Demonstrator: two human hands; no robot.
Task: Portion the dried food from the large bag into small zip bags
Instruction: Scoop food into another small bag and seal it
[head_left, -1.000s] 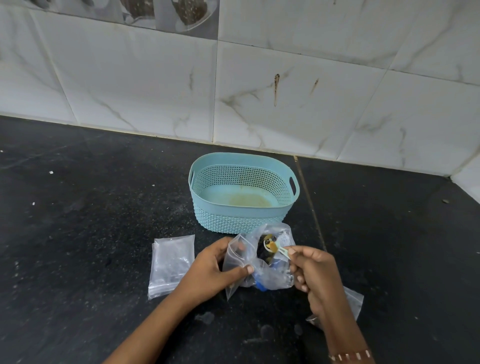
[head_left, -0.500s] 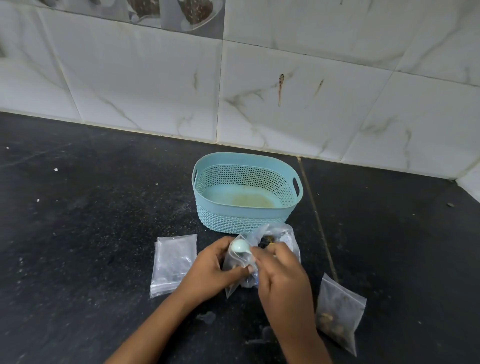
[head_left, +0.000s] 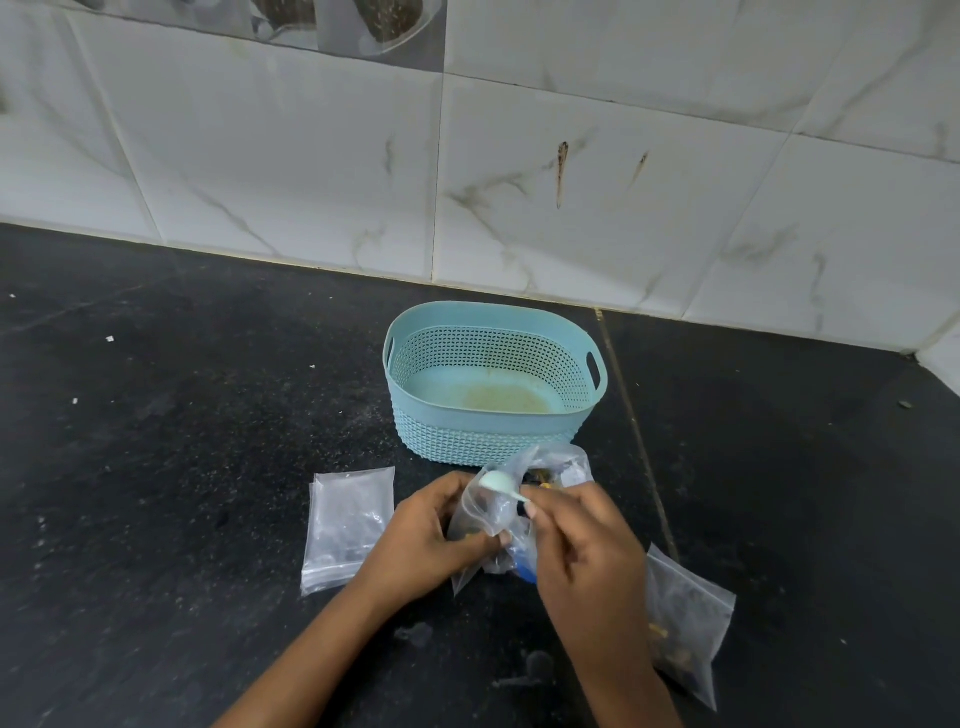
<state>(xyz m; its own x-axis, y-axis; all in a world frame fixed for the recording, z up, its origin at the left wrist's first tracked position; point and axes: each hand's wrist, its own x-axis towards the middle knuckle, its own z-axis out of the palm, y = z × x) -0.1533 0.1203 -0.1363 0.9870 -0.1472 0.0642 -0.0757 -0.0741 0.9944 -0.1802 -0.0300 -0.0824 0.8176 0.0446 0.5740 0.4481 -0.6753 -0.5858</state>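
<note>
Your right hand (head_left: 582, 551) pinches the spoon (head_left: 501, 484), bowl pointing far-left over the small bag (head_left: 480, 519) your left hand (head_left: 431, 540) grips.

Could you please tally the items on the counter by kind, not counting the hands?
Pale blue perforated plastic basket: 1
Pale blue plastic spoon: 1
Stack of empty clear zip bags: 1
Filled small clear zip bag: 1
Clear plastic bags held in the hands: at least 1
Total: at least 5

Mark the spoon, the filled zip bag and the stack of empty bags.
spoon (head_left: 494, 481), head view, on its pale bowl.
filled zip bag (head_left: 688, 629), head view, on its clear middle.
stack of empty bags (head_left: 347, 525), head view, on the top bag's middle.
</note>
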